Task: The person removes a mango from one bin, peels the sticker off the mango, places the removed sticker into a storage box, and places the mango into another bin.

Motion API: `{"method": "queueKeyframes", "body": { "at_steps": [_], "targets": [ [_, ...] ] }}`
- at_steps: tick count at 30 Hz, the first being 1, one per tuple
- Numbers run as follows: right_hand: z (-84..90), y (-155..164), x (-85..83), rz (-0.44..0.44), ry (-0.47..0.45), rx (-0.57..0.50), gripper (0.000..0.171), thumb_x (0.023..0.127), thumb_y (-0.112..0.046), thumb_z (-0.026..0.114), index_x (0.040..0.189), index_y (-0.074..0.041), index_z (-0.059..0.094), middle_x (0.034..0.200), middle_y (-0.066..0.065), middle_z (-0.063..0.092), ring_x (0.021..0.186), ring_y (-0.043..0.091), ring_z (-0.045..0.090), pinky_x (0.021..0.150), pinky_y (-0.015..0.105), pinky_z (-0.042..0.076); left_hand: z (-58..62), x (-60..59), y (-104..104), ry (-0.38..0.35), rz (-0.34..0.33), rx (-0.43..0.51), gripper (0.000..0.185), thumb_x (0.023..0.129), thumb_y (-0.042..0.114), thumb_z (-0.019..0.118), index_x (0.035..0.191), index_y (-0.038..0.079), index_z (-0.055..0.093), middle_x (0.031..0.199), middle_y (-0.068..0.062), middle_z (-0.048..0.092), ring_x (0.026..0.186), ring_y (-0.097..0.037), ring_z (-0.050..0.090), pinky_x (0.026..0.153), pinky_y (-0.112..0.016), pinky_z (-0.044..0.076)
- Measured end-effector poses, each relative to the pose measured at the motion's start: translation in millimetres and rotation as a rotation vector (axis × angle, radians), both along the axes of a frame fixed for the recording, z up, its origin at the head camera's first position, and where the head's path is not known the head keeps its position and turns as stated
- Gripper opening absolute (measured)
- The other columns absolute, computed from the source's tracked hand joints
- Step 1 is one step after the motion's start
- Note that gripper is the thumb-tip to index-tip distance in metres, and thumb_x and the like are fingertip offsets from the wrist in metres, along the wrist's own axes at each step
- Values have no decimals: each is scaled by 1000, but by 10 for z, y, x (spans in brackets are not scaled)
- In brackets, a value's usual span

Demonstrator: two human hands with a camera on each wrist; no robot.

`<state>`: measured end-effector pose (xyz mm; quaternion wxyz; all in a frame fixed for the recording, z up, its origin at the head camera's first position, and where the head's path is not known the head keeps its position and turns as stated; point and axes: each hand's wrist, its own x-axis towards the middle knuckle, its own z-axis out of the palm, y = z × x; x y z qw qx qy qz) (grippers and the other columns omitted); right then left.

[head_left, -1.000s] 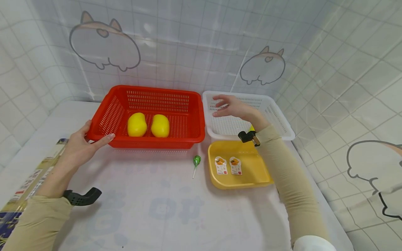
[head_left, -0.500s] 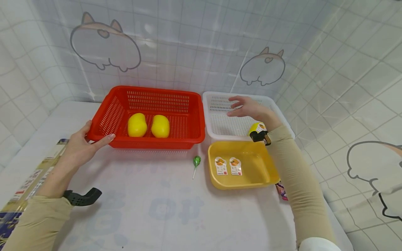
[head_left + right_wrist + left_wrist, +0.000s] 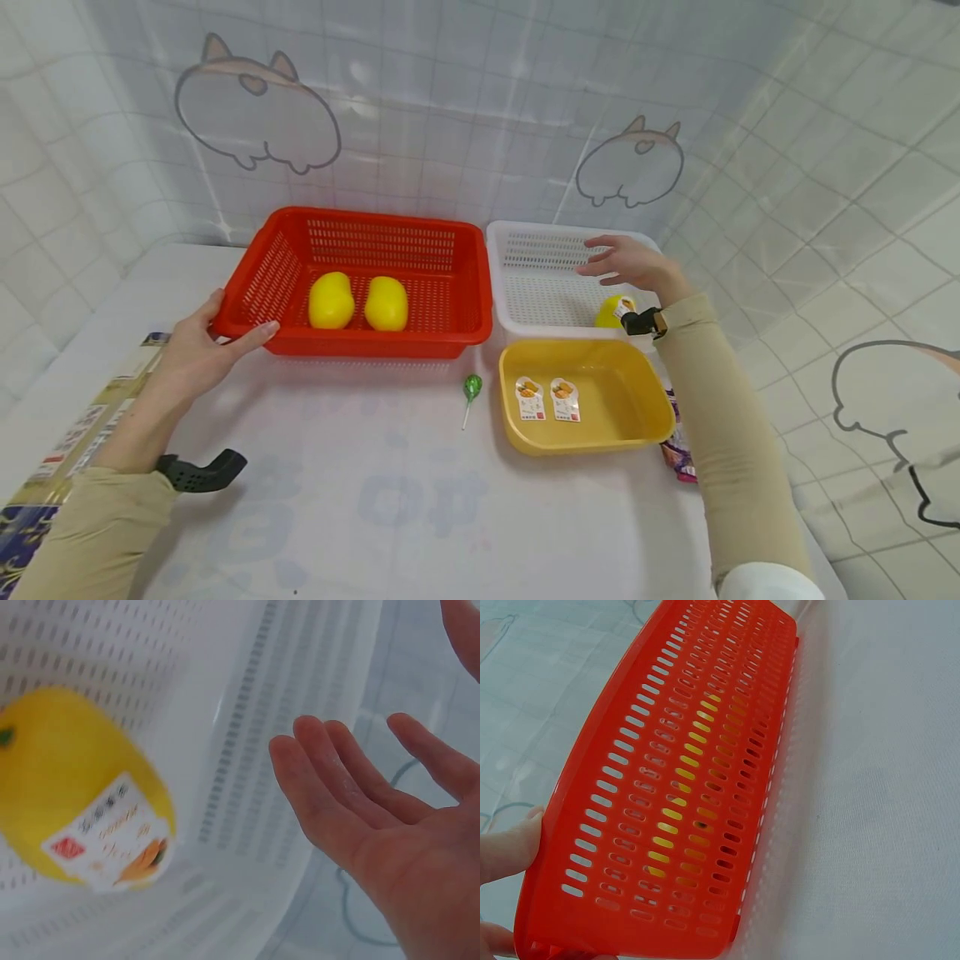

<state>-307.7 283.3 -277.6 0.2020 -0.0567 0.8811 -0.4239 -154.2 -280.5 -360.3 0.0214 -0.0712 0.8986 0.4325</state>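
Observation:
My left hand (image 3: 197,348) grips the front left corner of a red plastic basket (image 3: 375,343), thumb over the rim. In the left wrist view its fingertips (image 3: 514,847) lie at the edge of the slotted red wall (image 3: 622,847). Inside that basket are two yellow mangoes, a left one (image 3: 331,301) and a right one (image 3: 387,304). Above the white basket (image 3: 543,327) hovers my right hand (image 3: 633,265), fingers spread and holding nothing. A yellow mango with a sticker (image 3: 82,787) lies in the white basket, apart from the hand.
In front of the white basket stands a yellow tub (image 3: 592,446) with two mango stickers (image 3: 566,401) on its inside. A green lollipop (image 3: 472,387) lies left of it. A purple wrapped packet (image 3: 678,442) is partly hidden by my right sleeve. Tiled-pattern sheeting (image 3: 420,108) rises behind.
My right hand has moved right across the white basket, uncovering the stickered mango and part of the purple packet. The left hand has stayed on the red basket.

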Motion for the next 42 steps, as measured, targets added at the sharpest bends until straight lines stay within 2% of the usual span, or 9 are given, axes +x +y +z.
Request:
{"method": "queueKeyframes", "body": {
  "at_steps": [6, 11, 19, 25, 32, 35, 38, 42],
  "targets": [
    [-11, 192, -41, -57, -42, 27, 81, 97, -25, 67, 158, -3, 19, 151, 25, 41, 140, 44, 38, 116, 58, 33, -6, -3, 9, 0, 8, -1, 108, 93, 61, 56, 158, 9, -12, 162, -32, 9, 140, -55, 21, 102, -72, 39],
    [-13, 344, -35, -91, -102, 90, 87, 95, -34, 69, 159, -5, 17, 158, 24, 28, 142, 45, 32, 117, 58, 31, -12, -5, 8, 3, 10, 1, 108, 93, 61, 56, 158, 9, -12, 162, -32, 10, 139, -55, 23, 102, -71, 38],
    [-43, 536, 18, -91, -191, 146, 89, 96, -36, 67, 159, -3, 13, 161, 26, 21, 144, 48, 27, 117, 59, 31, -14, 1, 2, -8, 9, 5, 108, 93, 62, 56, 157, 9, -13, 162, -31, 8, 140, -55, 21, 102, -72, 38],
    [-45, 613, 38, -56, -260, 171, 87, 98, -34, 64, 159, -1, 10, 160, 29, 20, 144, 51, 27, 115, 59, 34, -13, 6, 7, -1, 9, 6, 108, 93, 61, 56, 158, 10, -13, 162, -32, 10, 139, -55, 22, 102, -71, 39],
    [-120, 679, -58, -4, -339, 339, 90, 98, -40, 62, 157, 5, 11, 158, 32, 20, 140, 49, 37, 117, 56, 32, -23, -1, 15, 6, 7, -1, 109, 92, 62, 56, 158, 8, -12, 162, -32, 10, 138, -53, 24, 103, -71, 38],
    [-193, 708, -121, 42, -370, 368, 91, 99, -38, 62, 155, 10, 9, 156, 34, 22, 140, 46, 38, 117, 54, 33, -27, -3, 18, 0, 14, -3, 110, 92, 63, 56, 158, 9, -12, 162, -31, 9, 139, -54, 23, 103, -70, 39],
    [-242, 716, -152, 105, -373, 382, 91, 98, -37, 63, 152, 14, 10, 154, 34, 30, 138, 43, 41, 116, 52, 36, -22, -4, 17, -1, 20, -6, 110, 92, 63, 56, 158, 9, -13, 162, -31, 9, 139, -54, 23, 104, -70, 38],
    [-244, 683, -134, 162, -352, 425, 90, 97, -38, 65, 153, 10, 15, 152, 30, 37, 135, 41, 47, 116, 55, 35, -5, 3, 15, -6, 23, -5, 110, 92, 63, 56, 158, 9, -13, 163, -31, 8, 140, -54, 23, 104, -69, 38]
  ]
}}
